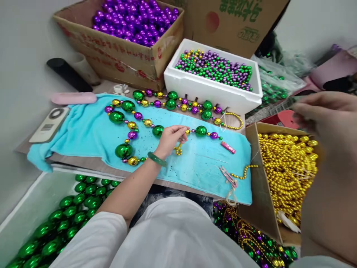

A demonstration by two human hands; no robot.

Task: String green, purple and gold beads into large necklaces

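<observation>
My left hand (173, 138), a green bangle on its wrist, is closed with thumb and fingers pinching a strand of beads (201, 131) over a turquoise towel (192, 173). The strand mixes large green, purple and small gold beads and loops round to the left. Below the pinch hangs a short gold bead chain (179, 150). Raised high at the right, my right hand (325, 111) is slightly blurred, its fingers drawn together; what they hold cannot be made out. Between the hands lie a long thin needle (210, 158), thread snips (228, 176) and a small red labelled stick (228, 147).
A carton (111, 56) of purple beads and a white foam box (212, 83) of small mixed beads stand behind. Gold bead chains (287, 175) fill a carton at right. Large green beads (69, 212) lie in a bin at lower left. A phone-like device (49, 124) rests left.
</observation>
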